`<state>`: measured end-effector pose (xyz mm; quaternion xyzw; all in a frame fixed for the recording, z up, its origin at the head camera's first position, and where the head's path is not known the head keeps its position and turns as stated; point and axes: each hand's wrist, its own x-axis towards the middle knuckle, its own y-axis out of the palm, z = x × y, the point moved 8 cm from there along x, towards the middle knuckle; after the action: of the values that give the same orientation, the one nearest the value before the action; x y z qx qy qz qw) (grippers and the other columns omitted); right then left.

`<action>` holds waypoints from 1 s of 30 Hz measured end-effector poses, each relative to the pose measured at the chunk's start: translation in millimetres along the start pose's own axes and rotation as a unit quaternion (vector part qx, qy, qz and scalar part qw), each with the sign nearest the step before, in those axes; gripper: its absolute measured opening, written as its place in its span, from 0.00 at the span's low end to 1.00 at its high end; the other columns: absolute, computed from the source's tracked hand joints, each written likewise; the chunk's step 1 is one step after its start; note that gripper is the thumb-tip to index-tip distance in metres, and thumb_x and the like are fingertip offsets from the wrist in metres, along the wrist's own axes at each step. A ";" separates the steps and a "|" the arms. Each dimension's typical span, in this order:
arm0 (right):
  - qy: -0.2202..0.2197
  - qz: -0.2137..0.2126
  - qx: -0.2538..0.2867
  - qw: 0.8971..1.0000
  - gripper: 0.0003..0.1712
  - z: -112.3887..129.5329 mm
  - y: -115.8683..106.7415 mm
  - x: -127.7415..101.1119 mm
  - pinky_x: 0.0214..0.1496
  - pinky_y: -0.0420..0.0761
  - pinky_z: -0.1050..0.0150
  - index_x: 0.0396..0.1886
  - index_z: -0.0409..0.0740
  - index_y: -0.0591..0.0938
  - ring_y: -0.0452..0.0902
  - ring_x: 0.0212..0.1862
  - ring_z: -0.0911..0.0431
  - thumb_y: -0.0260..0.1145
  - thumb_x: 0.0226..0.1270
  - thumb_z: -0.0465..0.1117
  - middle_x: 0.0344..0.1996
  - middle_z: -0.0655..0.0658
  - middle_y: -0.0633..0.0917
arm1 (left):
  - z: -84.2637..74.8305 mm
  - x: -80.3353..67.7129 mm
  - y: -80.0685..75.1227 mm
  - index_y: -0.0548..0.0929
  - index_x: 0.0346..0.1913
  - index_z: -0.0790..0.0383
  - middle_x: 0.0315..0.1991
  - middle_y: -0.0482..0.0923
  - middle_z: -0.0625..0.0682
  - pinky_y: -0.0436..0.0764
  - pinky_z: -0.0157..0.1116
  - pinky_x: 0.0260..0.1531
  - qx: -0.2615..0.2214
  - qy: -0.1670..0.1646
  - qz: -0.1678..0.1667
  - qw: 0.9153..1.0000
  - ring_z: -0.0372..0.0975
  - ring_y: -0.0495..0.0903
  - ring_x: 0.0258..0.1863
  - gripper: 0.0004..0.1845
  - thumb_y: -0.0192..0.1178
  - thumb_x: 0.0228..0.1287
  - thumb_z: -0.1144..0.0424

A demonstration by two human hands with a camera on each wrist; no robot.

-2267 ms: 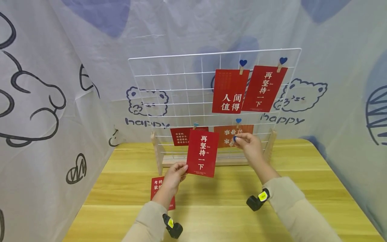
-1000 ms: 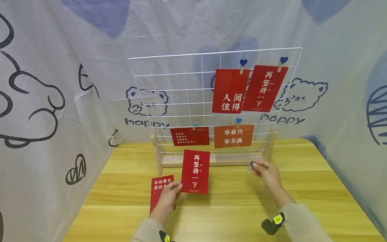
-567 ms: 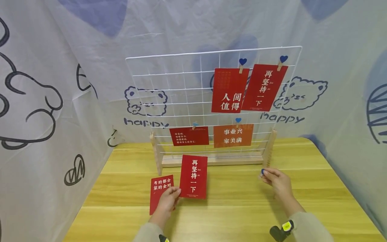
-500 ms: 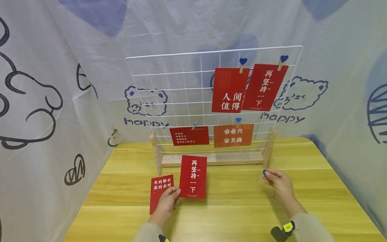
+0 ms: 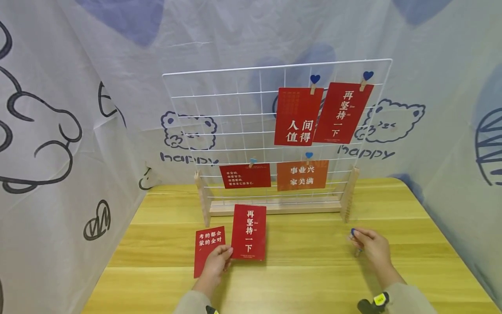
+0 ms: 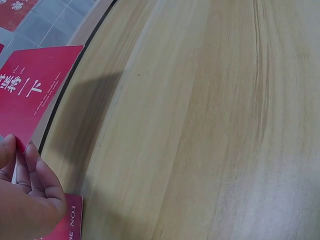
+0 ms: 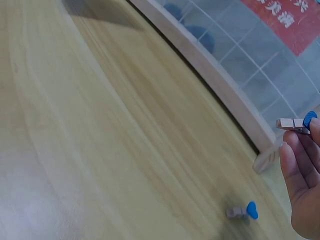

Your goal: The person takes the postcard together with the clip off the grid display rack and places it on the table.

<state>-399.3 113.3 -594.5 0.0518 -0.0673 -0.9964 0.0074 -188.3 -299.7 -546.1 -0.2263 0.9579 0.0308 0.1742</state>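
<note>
My left hand (image 5: 224, 254) pinches the lower left corner of a red card with white characters (image 5: 248, 232), held upright just above the wooden table (image 5: 306, 279). In the left wrist view my fingers (image 6: 35, 172) grip that card (image 6: 32, 95). A second red card (image 5: 207, 249) lies flat on the table beside this hand. My right hand (image 5: 358, 237) pinches a small wooden clip with a blue heart (image 5: 352, 233) low over the table, right of the rack. The right wrist view shows the held clip (image 7: 296, 122) and another heart clip (image 7: 242, 211) lying on the table below.
A white wire grid (image 5: 219, 122) stands in a wooden base (image 5: 274, 207) at the back of the table. Clipped to the grid are two red cards (image 5: 298, 117) (image 5: 342, 113) at the top and a red (image 5: 245, 175) and an orange card (image 5: 302, 175) lower down. Printed cloth walls surround the table.
Both hands have come down from the grid toward the table. The left lowered the red card; the right moved right and down with the clip.
</note>
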 end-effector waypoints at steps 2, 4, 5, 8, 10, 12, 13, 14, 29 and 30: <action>0.002 -0.006 0.010 1.000 0.09 -1.5 -3.2 -1.9 0.31 0.77 0.70 0.31 0.44 0.81 0.78 0.29 0.61 0.67 0.48 0.40 0.26 0.50 0.82 | 1.1 0.1 -0.3 0.73 0.43 0.69 0.30 0.71 0.51 0.72 0.34 0.32 0.001 0.000 -0.002 1.000 0.39 0.70 0.29 0.13 0.51 0.61 0.62; 0.004 -0.007 0.015 1.000 0.06 -1.6 -5.7 -5.0 0.31 0.77 0.71 0.29 0.45 0.82 0.78 0.29 0.61 0.67 0.49 0.40 0.25 0.50 0.81 | 2.5 0.4 -0.7 0.73 0.43 0.69 0.30 0.71 0.51 0.72 0.34 0.32 0.002 0.000 -0.004 1.000 0.39 0.70 0.29 0.13 0.51 0.61 0.63; 0.007 -0.009 0.014 1.000 0.06 -1.8 -7.0 -6.9 0.31 0.77 0.71 0.29 0.46 0.82 0.78 0.28 0.61 0.67 0.49 0.39 0.25 0.51 0.81 | 3.2 0.6 -0.8 0.73 0.43 0.69 0.30 0.71 0.51 0.72 0.33 0.31 0.002 0.000 -0.005 1.000 0.39 0.70 0.29 0.12 0.51 0.61 0.63; 0.015 -0.016 0.004 1.000 0.05 -1.4 -11.3 -12.0 0.32 0.77 0.71 0.29 0.46 0.81 0.78 0.28 0.62 0.66 0.50 0.39 0.25 0.51 0.81 | 4.3 0.6 -0.9 0.73 0.43 0.70 0.30 0.71 0.51 0.72 0.33 0.31 0.003 0.000 -0.007 1.000 0.38 0.70 0.28 0.12 0.51 0.61 0.64; 0.016 -0.021 -0.010 1.000 0.04 0.1 -13.6 -15.4 0.32 0.76 0.71 0.29 0.47 0.81 0.78 0.28 0.62 0.66 0.50 0.39 0.24 0.52 0.81 | 4.5 0.3 -1.0 0.73 0.42 0.70 0.29 0.71 0.51 0.72 0.33 0.31 0.004 0.001 -0.008 1.000 0.38 0.70 0.28 0.11 0.51 0.61 0.64; 0.020 -0.026 -0.019 0.999 0.03 2.6 -15.5 -19.2 0.32 0.76 0.72 0.27 0.49 0.81 0.78 0.27 0.62 0.66 0.50 0.38 0.24 0.52 0.81 | 4.7 -0.1 -1.0 0.73 0.42 0.70 0.29 0.71 0.51 0.72 0.33 0.31 0.005 0.002 -0.008 1.000 0.37 0.70 0.28 0.11 0.51 0.61 0.65; 0.023 -0.028 -0.022 0.999 0.03 4.5 -16.0 -21.5 0.31 0.76 0.72 0.26 0.50 0.81 0.78 0.27 0.62 0.66 0.50 0.38 0.23 0.53 0.81 | 4.9 -0.1 -1.1 0.73 0.42 0.70 0.29 0.71 0.51 0.72 0.33 0.31 0.005 0.002 -0.008 1.000 0.37 0.70 0.27 0.11 0.51 0.61 0.65; 0.028 -0.029 -0.025 0.999 0.03 7.4 -15.9 -24.6 0.31 0.76 0.72 0.25 0.51 0.81 0.77 0.27 0.63 0.66 0.50 0.38 0.23 0.53 0.81 | 5.2 -0.3 -1.2 0.73 0.42 0.71 0.29 0.71 0.51 0.72 0.32 0.31 0.005 0.002 -0.008 1.000 0.37 0.70 0.27 0.11 0.50 0.61 0.65; 0.084 -0.047 -0.064 0.993 0.11 45.8 -13.9 -63.7 0.30 0.77 0.70 0.23 0.49 0.78 0.76 0.23 0.64 0.57 0.57 0.30 0.18 0.54 0.80 | 11.1 0.8 -3.0 0.73 0.42 0.73 0.29 0.72 0.52 0.72 0.33 0.30 0.014 -0.011 -0.024 1.000 0.38 0.71 0.26 0.11 0.50 0.60 0.68; 0.083 -0.048 -0.062 0.993 0.12 45.2 -15.1 -63.4 0.30 0.77 0.70 0.22 0.51 0.78 0.76 0.23 0.64 0.57 0.57 0.29 0.18 0.54 0.80 | 11.4 0.9 -3.2 0.73 0.42 0.73 0.30 0.72 0.52 0.72 0.33 0.30 0.017 -0.012 -0.025 0.999 0.38 0.71 0.26 0.10 0.50 0.61 0.68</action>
<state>-341.1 135.6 -545.5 0.1365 -0.0021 -0.9901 -0.0321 -184.0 -301.4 -557.0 -0.2469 0.9502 0.0130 0.1898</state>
